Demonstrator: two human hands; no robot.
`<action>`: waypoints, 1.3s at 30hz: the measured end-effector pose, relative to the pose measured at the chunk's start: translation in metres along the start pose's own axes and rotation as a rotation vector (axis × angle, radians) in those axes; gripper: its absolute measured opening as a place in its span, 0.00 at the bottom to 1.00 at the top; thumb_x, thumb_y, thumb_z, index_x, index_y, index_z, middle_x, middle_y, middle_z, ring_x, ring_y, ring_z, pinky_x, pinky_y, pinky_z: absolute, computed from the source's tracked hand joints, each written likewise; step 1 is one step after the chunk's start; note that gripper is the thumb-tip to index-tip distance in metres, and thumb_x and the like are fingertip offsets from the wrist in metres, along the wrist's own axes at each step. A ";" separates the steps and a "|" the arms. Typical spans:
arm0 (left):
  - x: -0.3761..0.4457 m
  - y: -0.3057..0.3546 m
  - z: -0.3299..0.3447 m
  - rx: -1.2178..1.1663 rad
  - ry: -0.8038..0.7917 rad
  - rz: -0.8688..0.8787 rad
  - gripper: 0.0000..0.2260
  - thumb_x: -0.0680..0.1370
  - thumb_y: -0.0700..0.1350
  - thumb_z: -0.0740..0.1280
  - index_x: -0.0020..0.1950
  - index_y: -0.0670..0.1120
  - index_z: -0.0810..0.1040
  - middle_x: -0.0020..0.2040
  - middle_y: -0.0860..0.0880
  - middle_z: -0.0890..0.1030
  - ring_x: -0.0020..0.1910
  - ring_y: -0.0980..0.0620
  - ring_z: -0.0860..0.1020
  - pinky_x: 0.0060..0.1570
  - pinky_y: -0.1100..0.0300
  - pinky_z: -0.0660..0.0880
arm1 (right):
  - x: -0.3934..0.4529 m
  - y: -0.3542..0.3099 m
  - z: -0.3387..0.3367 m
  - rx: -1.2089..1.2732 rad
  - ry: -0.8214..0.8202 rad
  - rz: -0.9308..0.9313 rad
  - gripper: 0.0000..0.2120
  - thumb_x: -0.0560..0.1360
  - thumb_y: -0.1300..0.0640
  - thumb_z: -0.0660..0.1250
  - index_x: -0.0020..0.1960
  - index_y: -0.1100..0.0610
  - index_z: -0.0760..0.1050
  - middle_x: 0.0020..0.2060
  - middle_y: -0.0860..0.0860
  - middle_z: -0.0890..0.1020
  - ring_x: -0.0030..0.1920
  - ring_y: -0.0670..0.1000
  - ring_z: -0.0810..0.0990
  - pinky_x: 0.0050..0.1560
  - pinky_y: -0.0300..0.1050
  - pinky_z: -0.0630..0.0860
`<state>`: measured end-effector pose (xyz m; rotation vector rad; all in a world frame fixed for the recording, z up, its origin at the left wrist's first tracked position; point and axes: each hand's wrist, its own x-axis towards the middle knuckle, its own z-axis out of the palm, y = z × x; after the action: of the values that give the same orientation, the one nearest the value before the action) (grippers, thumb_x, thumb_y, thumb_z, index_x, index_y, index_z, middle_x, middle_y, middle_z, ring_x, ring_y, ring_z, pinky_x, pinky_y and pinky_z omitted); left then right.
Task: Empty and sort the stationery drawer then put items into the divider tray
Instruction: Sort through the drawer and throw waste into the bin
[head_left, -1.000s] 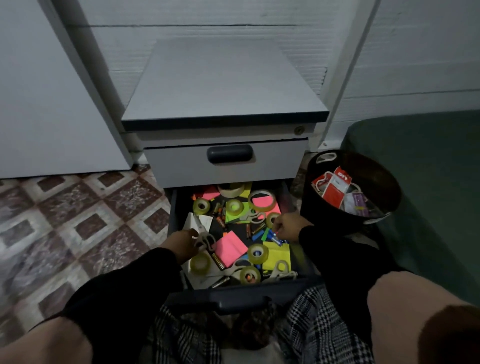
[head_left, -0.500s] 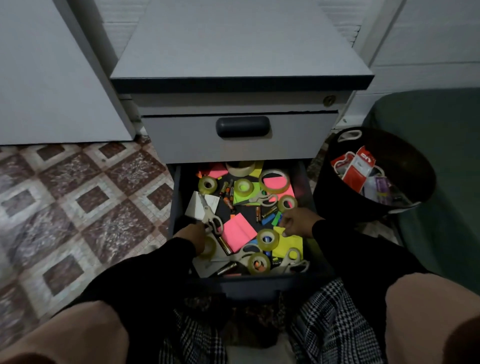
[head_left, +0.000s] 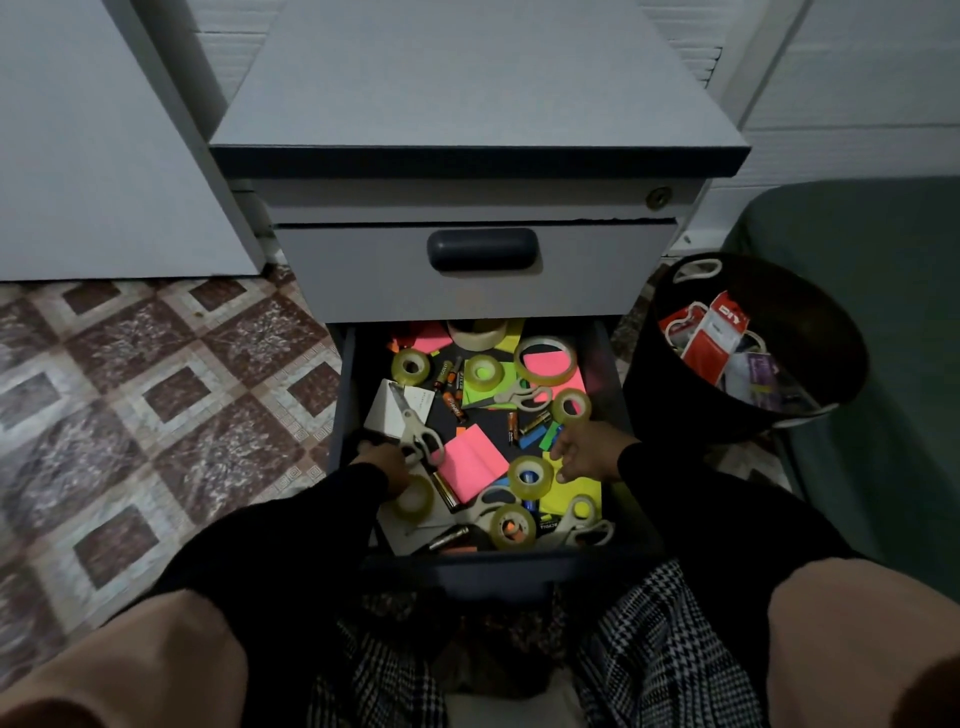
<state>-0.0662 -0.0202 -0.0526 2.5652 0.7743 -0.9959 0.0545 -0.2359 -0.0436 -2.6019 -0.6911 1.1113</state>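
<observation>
Since a moment ago your view has come closer to the drawer, and your hands sit in about the same spots. Your left hand is at the drawer's left side, touching the scissors handles; I cannot tell if it grips them. Your right hand rests over the yellow notes with fingers loosely spread, holding nothing.

Stuff fills the drawer almost edge to edge: tape rolls, pink notes, batteries and a white card. Little bare room shows between them. A shut drawer hangs over the back part, so room is tight there. Your knees crowd the front edge.

A black bucket with packets stands just beside the drawer on your right. Brown patterned floor lies open on your left. A green couch sits past the bucket.
</observation>
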 end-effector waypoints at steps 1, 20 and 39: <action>-0.002 0.000 0.000 0.002 0.008 0.001 0.18 0.82 0.40 0.53 0.70 0.38 0.65 0.70 0.40 0.69 0.69 0.43 0.68 0.67 0.56 0.62 | 0.000 0.000 0.000 0.003 -0.005 -0.001 0.18 0.73 0.61 0.71 0.61 0.63 0.75 0.57 0.56 0.78 0.62 0.55 0.75 0.59 0.45 0.71; -0.018 0.012 -0.036 0.056 0.229 0.247 0.15 0.77 0.53 0.65 0.57 0.45 0.79 0.57 0.46 0.79 0.58 0.47 0.76 0.53 0.56 0.73 | -0.002 0.001 -0.004 0.012 0.007 0.008 0.18 0.74 0.58 0.70 0.62 0.61 0.74 0.60 0.56 0.77 0.61 0.55 0.75 0.57 0.43 0.71; 0.017 -0.008 -0.020 -0.142 0.192 0.151 0.18 0.78 0.41 0.64 0.67 0.41 0.71 0.66 0.40 0.73 0.66 0.44 0.72 0.63 0.57 0.68 | 0.005 -0.002 0.001 0.095 0.319 -0.048 0.09 0.76 0.64 0.63 0.53 0.63 0.78 0.54 0.59 0.80 0.54 0.56 0.78 0.47 0.37 0.68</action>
<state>-0.0501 0.0014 -0.0503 2.5758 0.6602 -0.6339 0.0567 -0.2316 -0.0467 -2.5820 -0.6078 0.6735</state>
